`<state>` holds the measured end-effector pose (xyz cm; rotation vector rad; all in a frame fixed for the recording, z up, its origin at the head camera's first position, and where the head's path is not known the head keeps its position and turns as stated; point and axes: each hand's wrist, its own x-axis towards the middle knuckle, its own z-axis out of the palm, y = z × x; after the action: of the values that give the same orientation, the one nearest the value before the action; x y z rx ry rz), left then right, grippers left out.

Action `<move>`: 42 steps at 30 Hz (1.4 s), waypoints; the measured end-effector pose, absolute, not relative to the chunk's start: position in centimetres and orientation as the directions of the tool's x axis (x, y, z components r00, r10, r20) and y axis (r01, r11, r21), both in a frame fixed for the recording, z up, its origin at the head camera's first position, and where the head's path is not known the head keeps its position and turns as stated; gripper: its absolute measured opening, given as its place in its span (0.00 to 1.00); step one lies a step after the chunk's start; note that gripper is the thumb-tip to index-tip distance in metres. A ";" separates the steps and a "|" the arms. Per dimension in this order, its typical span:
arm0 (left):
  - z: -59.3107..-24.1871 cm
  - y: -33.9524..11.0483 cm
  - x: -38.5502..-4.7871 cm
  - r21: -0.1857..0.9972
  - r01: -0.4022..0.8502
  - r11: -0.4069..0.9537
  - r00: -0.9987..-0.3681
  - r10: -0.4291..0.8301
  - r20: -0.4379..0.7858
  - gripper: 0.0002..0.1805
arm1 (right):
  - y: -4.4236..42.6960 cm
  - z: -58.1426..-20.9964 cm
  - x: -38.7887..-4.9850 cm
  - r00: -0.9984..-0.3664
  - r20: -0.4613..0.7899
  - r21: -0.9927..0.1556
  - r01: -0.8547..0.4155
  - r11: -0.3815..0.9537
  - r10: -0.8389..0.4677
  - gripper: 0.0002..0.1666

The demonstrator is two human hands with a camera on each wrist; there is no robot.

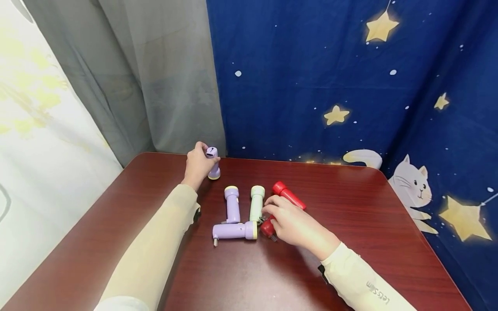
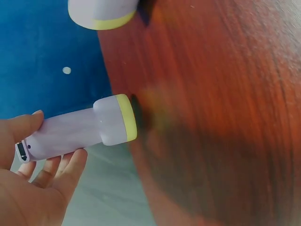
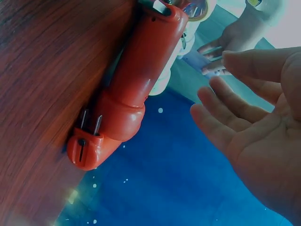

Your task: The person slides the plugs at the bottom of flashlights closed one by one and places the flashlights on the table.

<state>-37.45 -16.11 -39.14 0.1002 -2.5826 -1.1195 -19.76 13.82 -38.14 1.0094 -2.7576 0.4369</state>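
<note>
My left hand (image 1: 197, 165) pinches a purple flashlight (image 1: 213, 168) between thumb and fingers near the table's back edge. It stands upright, with its yellow-rimmed head down at the tabletop; a slot shows at its tail end. In the left wrist view, the left hand (image 2: 33, 188) has its thumb on one side of the purple flashlight (image 2: 70, 132) and fingers on the other. My right hand (image 1: 289, 220) hovers with loosely bent fingers over two red flashlights (image 1: 292, 198). The right wrist view shows this hand (image 3: 258, 117) apart from the red flashlight (image 3: 148, 61), holding nothing.
Two more purple flashlights (image 1: 232, 207) lie mid-table, one lengthwise, one crosswise with its plug prongs out. A pale green flashlight (image 1: 256, 201) lies between them and the red ones. Curtains (image 1: 311, 77) hang behind the brown table (image 1: 350, 194).
</note>
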 end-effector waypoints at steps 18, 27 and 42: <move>-39.9 -16.8 -37.9 0.719 0.066 0.692 -0.937 -0.205 0.283 0.27 | 14.2 -39.3 -19.8 -0.735 0.152 -0.093 -0.676 0.731 -0.661 0.22; -40.2 -16.4 -37.4 0.732 0.070 0.678 -0.936 -0.208 0.283 0.30 | 14.4 -39.8 -19.7 -0.745 0.097 -0.056 -0.666 0.743 -0.660 0.24; -40.3 -16.1 -36.9 0.714 0.078 0.695 -0.933 -0.201 0.298 0.30 | 15.0 -40.6 -20.5 -0.672 0.175 0.139 -0.707 0.694 -0.720 0.26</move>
<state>-36.89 -16.12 -40.33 0.0963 -2.5520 -1.0988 -20.53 15.01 -40.55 1.1482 -2.6885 -0.0878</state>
